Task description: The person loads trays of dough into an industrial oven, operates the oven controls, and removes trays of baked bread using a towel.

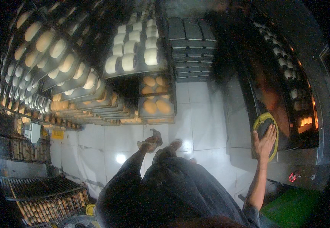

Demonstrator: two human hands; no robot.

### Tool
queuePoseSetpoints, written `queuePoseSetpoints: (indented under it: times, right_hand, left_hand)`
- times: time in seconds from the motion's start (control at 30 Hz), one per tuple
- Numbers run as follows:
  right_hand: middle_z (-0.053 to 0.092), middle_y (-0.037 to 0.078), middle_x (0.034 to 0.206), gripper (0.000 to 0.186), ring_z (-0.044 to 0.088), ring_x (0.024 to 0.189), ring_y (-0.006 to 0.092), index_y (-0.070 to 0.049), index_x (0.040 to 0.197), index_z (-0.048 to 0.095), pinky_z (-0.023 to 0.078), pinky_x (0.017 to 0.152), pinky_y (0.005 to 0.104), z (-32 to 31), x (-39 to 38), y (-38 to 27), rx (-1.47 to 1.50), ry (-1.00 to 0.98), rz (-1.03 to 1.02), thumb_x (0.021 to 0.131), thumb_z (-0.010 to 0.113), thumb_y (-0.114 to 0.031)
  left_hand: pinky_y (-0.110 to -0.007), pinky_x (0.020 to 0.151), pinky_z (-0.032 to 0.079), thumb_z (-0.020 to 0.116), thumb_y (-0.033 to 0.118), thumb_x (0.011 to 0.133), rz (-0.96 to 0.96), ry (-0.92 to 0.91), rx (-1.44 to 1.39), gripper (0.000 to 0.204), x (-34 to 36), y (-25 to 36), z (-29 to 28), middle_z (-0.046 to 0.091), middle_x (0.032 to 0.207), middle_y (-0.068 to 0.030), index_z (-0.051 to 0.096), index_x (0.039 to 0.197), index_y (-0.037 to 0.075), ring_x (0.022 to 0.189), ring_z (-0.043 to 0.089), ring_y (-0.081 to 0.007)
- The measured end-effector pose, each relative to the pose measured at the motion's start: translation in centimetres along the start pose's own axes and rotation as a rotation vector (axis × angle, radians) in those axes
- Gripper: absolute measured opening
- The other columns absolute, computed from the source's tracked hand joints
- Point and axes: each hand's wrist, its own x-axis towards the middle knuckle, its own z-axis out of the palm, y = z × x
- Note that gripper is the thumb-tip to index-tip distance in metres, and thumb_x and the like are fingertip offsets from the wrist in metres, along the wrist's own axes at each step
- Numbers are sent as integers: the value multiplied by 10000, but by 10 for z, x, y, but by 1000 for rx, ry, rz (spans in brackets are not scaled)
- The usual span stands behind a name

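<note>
My right hand point(264, 146) reaches out at the right and lies with its fingers stretched flat on an oval pad point(266, 127), dark in the middle with a yellow rim. The pad rests against the front edge of a dark open oven point(273, 95). Inside the oven, rows of pale dough pieces or buns point(288, 70) stand near an orange glow. My left hand does not show.
Tall racks hold trays of white dough rolls point(128, 60) and browned buns point(163, 106) ahead and left. Stacked dark pans point(193, 49) stand behind. A red valve knob point(292, 177) sits below the oven, above a green surface point(294, 207). Slatted racks point(51, 205) stand lower left.
</note>
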Motion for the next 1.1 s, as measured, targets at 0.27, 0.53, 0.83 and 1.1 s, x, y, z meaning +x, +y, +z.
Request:
queuePoseSetpoints:
  times: [0.27, 0.53, 0.83, 1.1]
  right_hand:
    - [303, 260, 1498, 910, 253, 1400, 424, 73, 1448, 272, 208, 1157, 479, -2, -9, 7, 30, -13, 21, 869, 586, -556]
    - [242, 248, 1530, 963, 202, 1434, 385, 78, 1458, 236, 160, 1186, 433, -24, 2, -14, 122, -135, 126, 841, 606, -562]
    - [210, 253, 1538, 939, 156, 1447, 386, 72, 1467, 217, 146, 1190, 443, -20, -6, -6, 176, -119, 138, 881, 514, -600]
    - [249, 261, 1519, 909, 194, 1431, 405, 84, 1449, 242, 174, 1181, 464, -24, -9, -6, 168, -98, 134, 891, 511, -581]
  left_hand:
    - [-422, 892, 471, 499, 485, 915, 72, 27, 15, 495, 8, -43, 18, 669, 1051, -168, 587, 1222, 106, 1047, 616, -298]
    - [-437, 910, 458, 503, 441, 899, 54, -187, 115, 487, 4, -2, -19, 649, 1077, -176, 574, 1224, 85, 1068, 597, -311]
    - [-454, 932, 443, 507, 392, 881, 75, -341, 289, 481, 25, 22, -26, 626, 1107, -184, 559, 1226, 61, 1092, 576, -325]
    - [-469, 950, 429, 511, 349, 865, 119, -397, 402, 477, 25, 26, -38, 606, 1133, -191, 546, 1228, 40, 1114, 557, -338]
